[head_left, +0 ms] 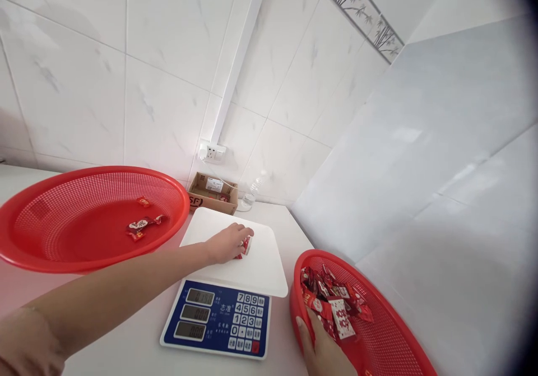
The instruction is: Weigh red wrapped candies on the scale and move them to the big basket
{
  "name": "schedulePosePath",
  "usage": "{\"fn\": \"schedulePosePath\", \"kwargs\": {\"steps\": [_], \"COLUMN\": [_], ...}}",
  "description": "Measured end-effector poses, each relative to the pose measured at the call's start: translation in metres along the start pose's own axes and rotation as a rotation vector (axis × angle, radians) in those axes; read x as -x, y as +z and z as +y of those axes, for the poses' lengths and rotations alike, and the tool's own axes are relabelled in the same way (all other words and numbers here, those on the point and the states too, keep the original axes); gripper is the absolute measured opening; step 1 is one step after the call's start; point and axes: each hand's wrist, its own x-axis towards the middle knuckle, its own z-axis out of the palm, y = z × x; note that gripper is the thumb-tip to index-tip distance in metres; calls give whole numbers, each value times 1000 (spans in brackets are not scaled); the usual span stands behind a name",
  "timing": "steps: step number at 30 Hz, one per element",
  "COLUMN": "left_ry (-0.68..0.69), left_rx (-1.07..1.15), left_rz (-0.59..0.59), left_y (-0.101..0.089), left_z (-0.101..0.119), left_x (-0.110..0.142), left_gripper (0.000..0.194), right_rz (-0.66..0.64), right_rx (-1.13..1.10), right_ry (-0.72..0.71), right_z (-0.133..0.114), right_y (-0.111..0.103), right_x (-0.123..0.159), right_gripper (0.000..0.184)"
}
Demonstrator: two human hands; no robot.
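My left hand [229, 242] is over the white pan [267, 264] of a digital scale, its fingers curled down around a red-and-white wrapped candy [246, 245]. The hand partly hides what is under it. Below the pan, the scale's blue panel [218, 320] shows three displays and a keypad. At the lower right, my right hand [321, 345] grips the rim of a red plastic basket [399, 320] with its thumb on the outer side. Several red wrapped candies [323, 292] and a white-and-red packet [342, 318] lie inside that basket.
A larger red basket [176, 196] at the left holds a few wrapped candies [143, 226]. Behind the scale stand an open cardboard box [212, 196] and a clear plastic bottle [251, 194]. A plug sits in the wall socket [213, 152]. Tiled walls border the white table.
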Motion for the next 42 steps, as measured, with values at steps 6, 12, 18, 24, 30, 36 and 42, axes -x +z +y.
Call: {"fn": "schedulePosePath", "kwargs": {"steps": [6,12,18,24,30,36,42], "left_ry": [-199,-337,-529,-592,-354,-142,-126], "left_rx": [113,54,-125,-321,-209,-161,-192], "left_rz": [183,315,348,293,101,-78,-130], "left_y": [-27,-72,-116,-123,-80,-29,-11], "left_z": [-9,-26,-56,-72,-24,11,8], "left_x": [12,53,106,122,94,52,40], "left_gripper": [30,29,35,46,40,33,25], "right_rz": [-48,-6,10,-16,-32,-24,-20], "right_rx": [0,-37,-15,12,-10,-8,-30], "right_ry": [39,-24,-19,14,20,21,45], "right_z": [-5,-3,-6,-9,-12,-13,-10], "right_y": [-4,-3,-9,-13,-15,-15,-8], "right_x": [3,4,10,11,10,8,6], "right_gripper": [57,60,60,56,54,55,55]}}
